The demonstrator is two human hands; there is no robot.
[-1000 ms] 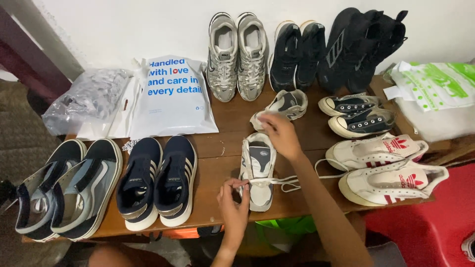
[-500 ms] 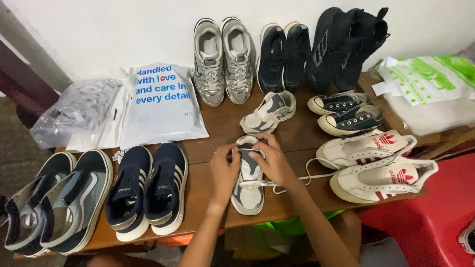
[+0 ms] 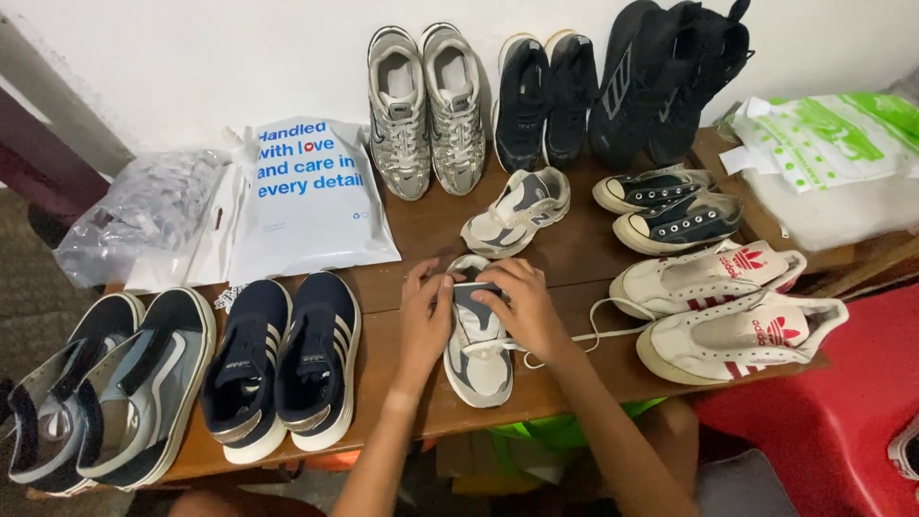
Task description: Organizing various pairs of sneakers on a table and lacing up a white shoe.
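Hands [image 3: 479, 306] unmoved on grey-white sneaker [image 3: 479, 349]

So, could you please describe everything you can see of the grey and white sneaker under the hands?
The grey and white sneaker lies flat on the wooden table, toe towards the person. It looks like mesh and suede with a white sole. The left hand and right hand cover its heel end; loose white laces trail right.

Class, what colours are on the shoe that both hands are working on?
The shoe is white with grey panels, seen best in the head view.
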